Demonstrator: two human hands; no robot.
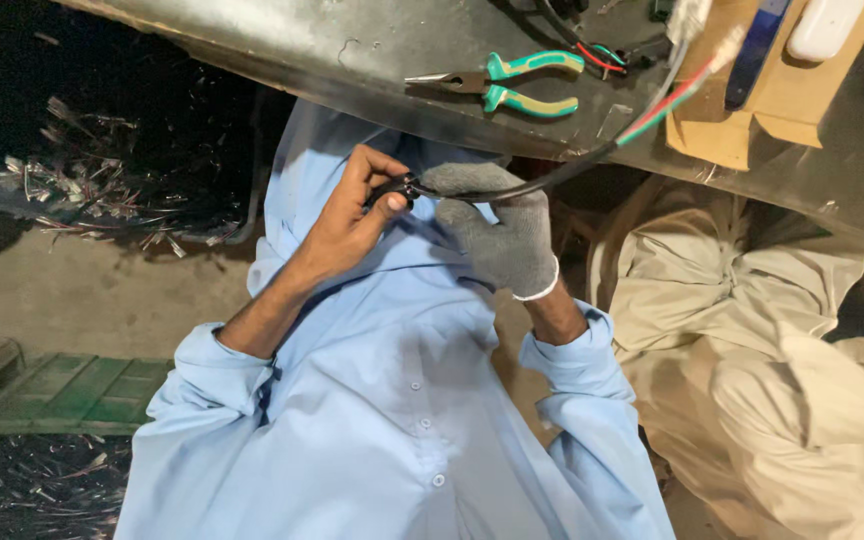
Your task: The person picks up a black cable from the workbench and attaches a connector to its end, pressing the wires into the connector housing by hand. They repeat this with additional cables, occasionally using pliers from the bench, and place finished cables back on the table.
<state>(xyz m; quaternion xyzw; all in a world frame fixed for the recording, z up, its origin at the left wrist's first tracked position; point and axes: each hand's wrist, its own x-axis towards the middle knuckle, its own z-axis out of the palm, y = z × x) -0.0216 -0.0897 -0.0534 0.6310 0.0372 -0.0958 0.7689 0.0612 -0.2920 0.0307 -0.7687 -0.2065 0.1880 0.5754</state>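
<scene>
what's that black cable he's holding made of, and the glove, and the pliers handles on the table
The black cable looks rubber- or plastic-sheathed: smooth, slightly glossy, bending easily, with red, green and white cores emerging at its far end. The glove on the right hand seems knitted grey fabric with a white cuff, matte and ribbed. The pliers handles look like moulded plastic or rubber, teal with yellow, over dull metal.

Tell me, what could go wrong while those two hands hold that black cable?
1. The bare left hand pinches the tip of the thick black sheathed cable; any sharp wire ends there might prick it, since only the right hand wears a grey knitted glove.
2. The cable runs up across the dark metal table; tugging could drag the loose red, green and white wires.
</scene>
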